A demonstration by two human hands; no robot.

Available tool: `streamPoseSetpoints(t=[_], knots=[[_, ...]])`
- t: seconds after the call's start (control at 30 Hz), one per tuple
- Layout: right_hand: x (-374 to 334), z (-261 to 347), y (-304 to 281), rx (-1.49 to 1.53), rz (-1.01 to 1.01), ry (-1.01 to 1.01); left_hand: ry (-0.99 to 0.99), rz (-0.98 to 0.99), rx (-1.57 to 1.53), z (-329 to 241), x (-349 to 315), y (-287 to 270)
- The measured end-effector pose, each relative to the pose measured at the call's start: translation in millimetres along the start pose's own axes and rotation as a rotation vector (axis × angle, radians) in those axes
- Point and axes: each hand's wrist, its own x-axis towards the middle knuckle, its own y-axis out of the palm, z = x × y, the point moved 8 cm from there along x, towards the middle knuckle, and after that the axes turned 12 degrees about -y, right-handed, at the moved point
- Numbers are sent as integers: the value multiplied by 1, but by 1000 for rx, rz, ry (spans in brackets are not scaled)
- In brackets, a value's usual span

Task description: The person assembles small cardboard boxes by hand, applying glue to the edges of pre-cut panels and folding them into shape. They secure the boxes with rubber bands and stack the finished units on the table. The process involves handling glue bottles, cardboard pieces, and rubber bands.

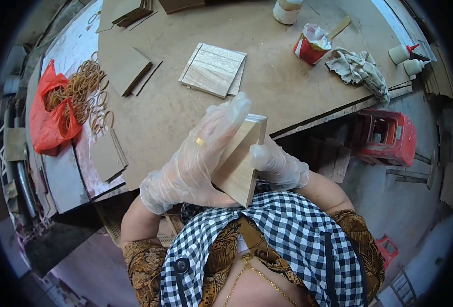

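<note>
In front of my apron I hold a small stack of thin pale wooden boards (240, 166), tilted up on edge. Its layered edges show along the top and right side. My left hand (193, 153), in a clear plastic glove, spans the left side of the boards, with its fingers stretched toward the top and its thumb low down. My right hand (282, 166), gloved too, is closed round the right side, thumb against the near edge; its other fingers are hidden behind. Just beyond my hands, two pale wooden boards (213, 69) lie overlapping on the table.
The brown worktable (160, 117) bears thin brown panels (134, 71) and a red plastic bag (55, 112) with many rubber bands (85, 84) at left. A red tub (312, 47) with a stick, a rag (359, 71) and white squeeze bottles (403, 53) stand right. A red stool (385, 135) is beside the table.
</note>
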Motion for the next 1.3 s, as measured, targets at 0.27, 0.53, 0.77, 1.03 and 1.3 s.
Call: streamPoseSetpoints(t=[0.27,0.53,0.77,1.03,1.3], knots=[[-9,-15,14,66,-9,106,-16,-127,-305,8,-34,2],[-18,-17,23,228,-100,216,-71,-143,-213,17,-42,-1],[-1,-27,14,217,-47,63,-95,-78,26,1,-26,4],[18,-3,25,258,19,-34,22,-199,106,-1,-37,-3],[19,1,-7,-31,4,-249,-18,-573,-96,8,-54,-30]])
